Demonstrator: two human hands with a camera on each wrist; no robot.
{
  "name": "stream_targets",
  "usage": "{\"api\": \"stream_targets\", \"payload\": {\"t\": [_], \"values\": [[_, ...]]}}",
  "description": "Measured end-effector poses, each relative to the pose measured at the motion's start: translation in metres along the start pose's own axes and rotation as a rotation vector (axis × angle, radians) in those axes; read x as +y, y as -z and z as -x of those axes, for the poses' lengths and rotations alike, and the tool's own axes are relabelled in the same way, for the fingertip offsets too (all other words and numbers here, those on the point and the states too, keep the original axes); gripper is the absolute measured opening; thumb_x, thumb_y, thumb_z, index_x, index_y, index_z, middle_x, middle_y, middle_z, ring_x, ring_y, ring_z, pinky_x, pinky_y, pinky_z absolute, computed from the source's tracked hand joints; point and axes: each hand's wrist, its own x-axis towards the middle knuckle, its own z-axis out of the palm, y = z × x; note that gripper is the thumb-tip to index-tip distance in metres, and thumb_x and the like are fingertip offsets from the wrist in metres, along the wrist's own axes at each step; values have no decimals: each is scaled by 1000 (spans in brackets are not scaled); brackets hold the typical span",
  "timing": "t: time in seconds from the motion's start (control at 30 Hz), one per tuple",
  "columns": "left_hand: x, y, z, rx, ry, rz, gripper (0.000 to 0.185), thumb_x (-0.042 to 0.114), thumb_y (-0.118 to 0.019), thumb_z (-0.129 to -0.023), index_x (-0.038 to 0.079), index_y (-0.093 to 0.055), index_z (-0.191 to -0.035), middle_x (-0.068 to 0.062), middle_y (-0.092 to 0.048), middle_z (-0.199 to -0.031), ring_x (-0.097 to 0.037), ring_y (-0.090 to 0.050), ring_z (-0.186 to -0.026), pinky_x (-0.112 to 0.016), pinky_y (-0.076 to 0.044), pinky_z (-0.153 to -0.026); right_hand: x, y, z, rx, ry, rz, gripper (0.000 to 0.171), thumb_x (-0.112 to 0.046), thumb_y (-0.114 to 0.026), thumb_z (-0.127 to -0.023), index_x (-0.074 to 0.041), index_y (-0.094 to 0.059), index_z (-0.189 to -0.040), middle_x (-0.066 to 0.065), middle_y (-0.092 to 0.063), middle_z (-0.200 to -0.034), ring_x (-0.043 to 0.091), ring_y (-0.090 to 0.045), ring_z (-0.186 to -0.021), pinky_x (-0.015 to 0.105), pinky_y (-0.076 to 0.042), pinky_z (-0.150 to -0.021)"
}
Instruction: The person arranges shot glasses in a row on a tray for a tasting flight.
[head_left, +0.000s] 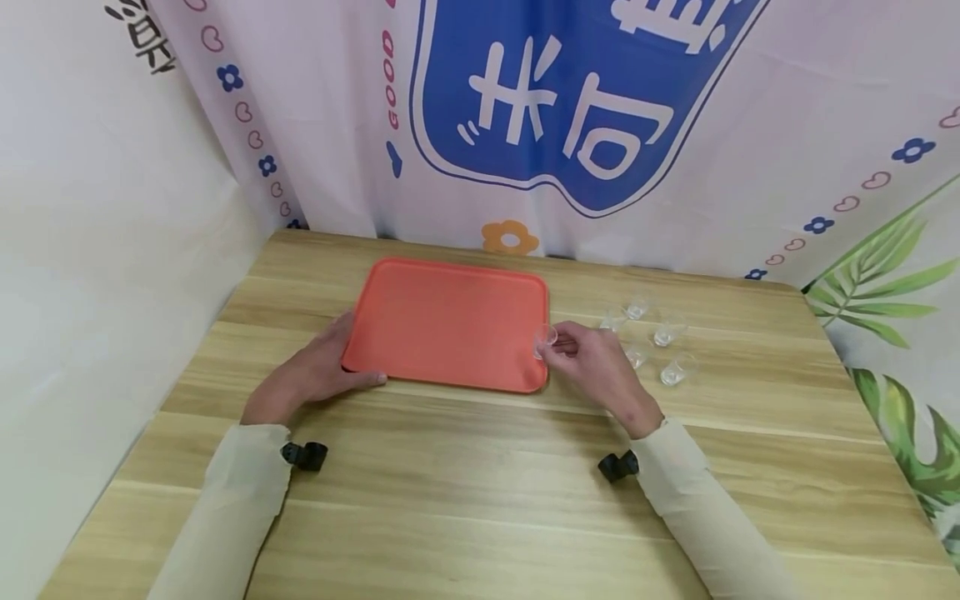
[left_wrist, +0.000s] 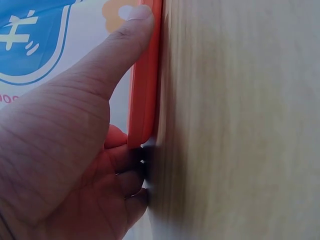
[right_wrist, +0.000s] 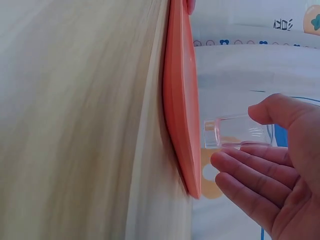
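An orange tray point(head_left: 450, 321) lies flat on the wooden table point(head_left: 487, 483). My left hand point(head_left: 318, 371) grips the tray's near left corner, thumb along the front rim point(left_wrist: 142, 75) and fingers curled beside it. My right hand point(head_left: 592, 362) pinches a small clear glass cup point(head_left: 545, 338) between thumb and fingers, just above the tray's right edge point(right_wrist: 182, 110). The cup point(right_wrist: 235, 132) is held a little off the tray. Several more small clear cups point(head_left: 660, 350) stand on the table to the right of that hand.
Printed cloth walls point(head_left: 570, 117) close in the back and both sides of the table. Bare wood point(head_left: 480, 517) stretches between the tray and the near edge.
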Motion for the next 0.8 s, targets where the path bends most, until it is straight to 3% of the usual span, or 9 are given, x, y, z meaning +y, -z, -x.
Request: {"api": "stream_targets", "payload": {"t": [0.33, 0.57, 0.8], "values": [[-1, 0, 0, -2, 15, 1, 118, 49, -81, -88, 11, -2, -166, -17, -15, -169, -40, -23, -150, -64, -27, -115, -11, -25, -29, 10, 7, 24, 21, -23, -75, -96, -4, -74, -106, 8, -77, -99, 17, -75, -90, 30, -61, -79], [-2, 1, 3, 3, 13, -4, 118, 49, -81, -88, 12, -2, -167, -16, -14, -169, -40, -23, -150, -64, -28, -115, -29, -48, -53, -8, 3, -53, 23, -24, -73, -99, -5, -73, -111, 2, -74, -98, 15, -74, -90, 28, -60, -80], [0, 1, 3, 5, 39, -17, 119, 52, -80, -88, 12, 0, -167, -18, -16, -168, -42, -27, -148, -64, -30, -114, -44, -70, -76, -10, 29, -35, 22, -27, -72, -99, -7, -75, -110, 0, -74, -97, 11, -74, -87, 25, -59, -78]]}}
